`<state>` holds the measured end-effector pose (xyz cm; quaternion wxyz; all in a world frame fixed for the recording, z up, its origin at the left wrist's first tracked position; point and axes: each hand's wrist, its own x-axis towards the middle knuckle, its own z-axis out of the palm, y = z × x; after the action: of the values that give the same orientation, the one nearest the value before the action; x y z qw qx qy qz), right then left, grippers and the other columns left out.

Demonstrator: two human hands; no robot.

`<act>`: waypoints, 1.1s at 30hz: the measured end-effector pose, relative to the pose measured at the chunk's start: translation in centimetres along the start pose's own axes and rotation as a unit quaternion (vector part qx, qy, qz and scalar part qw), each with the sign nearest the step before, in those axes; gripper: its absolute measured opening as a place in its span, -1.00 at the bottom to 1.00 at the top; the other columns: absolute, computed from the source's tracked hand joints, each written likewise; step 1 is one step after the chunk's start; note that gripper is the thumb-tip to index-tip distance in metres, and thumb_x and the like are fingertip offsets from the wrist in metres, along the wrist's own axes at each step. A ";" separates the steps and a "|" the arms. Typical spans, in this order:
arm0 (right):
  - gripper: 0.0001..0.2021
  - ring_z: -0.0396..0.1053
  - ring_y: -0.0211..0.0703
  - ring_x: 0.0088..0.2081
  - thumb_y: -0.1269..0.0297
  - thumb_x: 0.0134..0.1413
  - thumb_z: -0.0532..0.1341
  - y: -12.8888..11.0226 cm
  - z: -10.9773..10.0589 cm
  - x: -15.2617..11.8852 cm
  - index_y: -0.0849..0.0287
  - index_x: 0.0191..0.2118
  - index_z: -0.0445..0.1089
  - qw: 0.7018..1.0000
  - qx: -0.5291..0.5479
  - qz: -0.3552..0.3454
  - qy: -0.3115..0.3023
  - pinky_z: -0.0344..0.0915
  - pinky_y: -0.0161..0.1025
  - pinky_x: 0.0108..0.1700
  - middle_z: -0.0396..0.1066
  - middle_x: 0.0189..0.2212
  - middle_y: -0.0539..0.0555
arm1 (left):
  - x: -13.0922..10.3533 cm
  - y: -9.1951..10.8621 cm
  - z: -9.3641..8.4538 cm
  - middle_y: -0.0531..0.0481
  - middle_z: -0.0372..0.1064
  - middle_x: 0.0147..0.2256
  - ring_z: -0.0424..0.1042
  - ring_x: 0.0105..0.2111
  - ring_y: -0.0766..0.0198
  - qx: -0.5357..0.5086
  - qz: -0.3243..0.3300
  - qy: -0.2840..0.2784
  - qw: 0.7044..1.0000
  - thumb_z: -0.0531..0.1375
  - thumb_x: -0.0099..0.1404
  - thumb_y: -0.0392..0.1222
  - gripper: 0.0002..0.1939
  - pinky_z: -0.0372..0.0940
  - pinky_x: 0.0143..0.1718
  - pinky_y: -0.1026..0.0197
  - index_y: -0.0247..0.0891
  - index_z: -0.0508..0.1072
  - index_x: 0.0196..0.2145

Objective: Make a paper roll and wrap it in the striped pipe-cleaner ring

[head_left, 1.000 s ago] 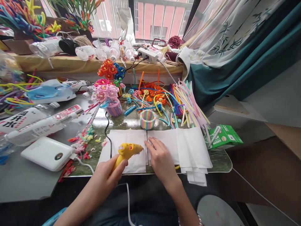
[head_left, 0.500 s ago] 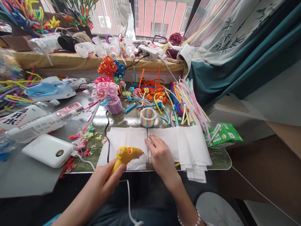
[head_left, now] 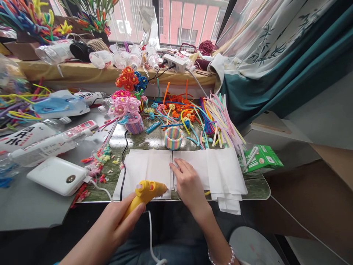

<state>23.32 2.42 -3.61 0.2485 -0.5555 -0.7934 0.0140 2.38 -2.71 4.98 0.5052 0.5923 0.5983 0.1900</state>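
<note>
My left hand (head_left: 125, 217) is wrapped round the handle of a yellow glue gun (head_left: 149, 189), whose nozzle points right over the lower edge of the left white sheet (head_left: 140, 167). My right hand (head_left: 189, 182) rests on the right white sheet (head_left: 200, 162), fingers extended and slightly apart near the gap between the sheets. Nothing shows in that hand. Just beyond the fingertips stands a striped pastel ring-shaped cup (head_left: 173, 139). Folded white sheets (head_left: 226, 169) overlap at the right and hang over the table edge.
A pink flower pot (head_left: 134, 125), orange pieces and pastel pipe cleaners (head_left: 223, 117) lie at the back. A white power bank (head_left: 57, 176) and plastic bottles (head_left: 52, 147) are left; a green packet (head_left: 263, 159) is right. A black cable (head_left: 124, 162) crosses the left sheet.
My left hand has lowered the glue gun slightly toward the front table edge. My right hand stays in the same place on the sheet.
</note>
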 end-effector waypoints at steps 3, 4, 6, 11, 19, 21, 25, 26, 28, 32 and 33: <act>-0.47 0.33 0.06 0.15 0.71 0.03 0.05 0.0 -0.1 0.0 0.30 0.10 0.45 1.000 0.001 0.000 -0.004 0.32 0.01 0.21 0.43 0.10 0.27 | 0.1 -0.7 -0.4 0.14 -0.04 -0.66 -0.07 -0.63 0.37 0.012 0.028 -0.003 1.000 0.08 0.25 0.26 -0.54 -0.14 -0.63 0.26 -0.19 0.41 -0.49; -0.47 0.34 0.06 0.15 0.71 0.03 0.05 -0.1 -0.2 0.0 0.29 0.10 0.44 1.000 0.001 0.001 -0.005 0.32 0.02 0.21 0.43 0.10 0.28 | 0.2 -0.9 -0.6 0.13 -0.01 -0.66 -0.05 -0.63 0.36 0.019 0.037 -0.010 0.999 0.09 0.24 0.25 -0.54 -0.12 -0.64 0.26 -0.19 0.43 -0.49; -0.45 0.34 0.05 0.15 0.73 0.01 0.05 -0.1 -0.2 0.0 0.28 0.10 0.44 1.000 0.001 0.002 -0.005 0.32 0.02 0.20 0.43 0.10 0.27 | 0.3 -1.1 -1.0 0.12 0.06 -0.67 -0.01 -0.64 0.35 0.031 0.045 -0.031 0.998 0.11 0.24 0.24 -0.56 -0.05 -0.65 0.28 -0.18 0.47 -0.48; -0.49 0.35 0.03 0.15 0.71 0.07 0.04 -0.2 -0.2 0.2 0.29 0.11 0.43 1.000 0.024 0.009 0.009 0.32 0.00 0.20 0.44 0.09 0.27 | 0.1 -1.1 -2.6 0.01 0.40 -0.57 0.28 -0.59 0.22 0.054 0.060 0.036 0.996 0.18 0.13 0.24 -0.59 0.23 -0.60 0.27 -0.14 0.58 -0.37; -0.59 0.31 0.07 0.18 0.30 0.24 0.23 0.9 -2.4 -2.3 0.15 0.18 0.33 0.997 0.067 0.017 0.025 0.33 0.10 0.18 0.40 0.14 0.18 | 3.8 -2.9 -3.6 -0.12 0.54 -0.31 0.51 -0.37 0.09 0.335 0.227 0.183 0.896 -0.07 0.39 0.19 -0.46 0.37 -0.36 0.20 -0.19 0.50 0.00; -0.52 0.30 0.12 0.20 0.30 0.14 0.33 1.1 -2.7 -3.3 0.15 0.17 0.33 0.999 0.043 0.010 0.000 0.34 0.12 0.17 0.38 0.17 0.18 | 5.1 -4.1 -3.1 -0.15 0.51 -0.35 0.50 -0.34 0.05 0.429 0.261 0.216 0.837 -0.17 0.47 0.09 -0.43 0.38 -0.35 0.14 -0.28 0.46 0.06; -0.62 0.34 0.07 0.18 0.32 0.16 0.32 1.5 -2.7 -4.0 0.14 0.10 0.39 0.999 0.036 -0.025 -0.003 0.38 0.05 0.15 0.43 0.12 0.15 | 6.8 -5.9 -2.1 -0.13 0.47 -0.36 0.47 -0.30 0.06 0.504 0.311 0.259 0.763 -0.19 0.50 -0.05 -0.48 0.39 -0.20 0.09 -0.35 0.39 0.12; -0.69 0.35 0.06 0.16 0.32 0.20 0.29 1.5 -2.7 -4.0 0.13 0.06 0.41 0.999 0.037 -0.037 0.002 0.39 0.03 0.14 0.44 0.10 0.14 | 7.1 -6.2 -2.0 -0.13 0.47 -0.35 0.46 -0.31 0.07 0.509 0.320 0.264 0.754 -0.17 0.51 -0.05 -0.50 0.38 -0.19 0.08 -0.36 0.38 0.12; -0.79 0.38 0.02 0.14 0.32 0.27 0.21 1.6 -2.5 -3.9 0.11 0.00 0.45 0.998 0.038 -0.051 0.021 0.41 0.00 0.12 0.47 0.07 0.13 | 7.3 -6.6 -1.8 -0.13 0.48 -0.33 0.46 -0.31 0.07 0.516 0.333 0.274 0.740 -0.13 0.51 -0.06 -0.52 0.37 -0.19 0.08 -0.39 0.37 0.13; -0.77 0.41 0.01 0.11 0.27 0.33 0.15 1.6 -2.1 -4.1 0.14 0.03 0.43 0.996 0.047 -0.043 0.055 0.43 -0.02 0.10 0.48 0.05 0.16 | 7.4 -6.8 -1.6 -0.21 0.50 -0.25 0.47 -0.25 0.03 0.532 0.347 0.293 0.715 -0.06 0.49 -0.11 -0.55 0.35 -0.22 0.08 -0.47 0.35 0.13; -0.75 0.41 0.02 0.10 0.26 0.33 0.15 1.6 -2.1 -4.1 0.16 0.05 0.41 0.996 0.050 -0.041 0.059 0.43 -0.01 0.09 0.47 0.05 0.18 | 7.4 -6.8 -1.6 -0.21 0.50 -0.26 0.47 -0.26 0.03 0.536 0.349 0.297 0.709 -0.06 0.49 -0.12 -0.56 0.34 -0.24 0.09 -0.48 0.35 0.13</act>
<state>26.69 -1.15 -3.83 0.3229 -0.5095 -0.7975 0.0109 -0.87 3.05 -2.77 -0.2037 0.8432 0.4691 0.1659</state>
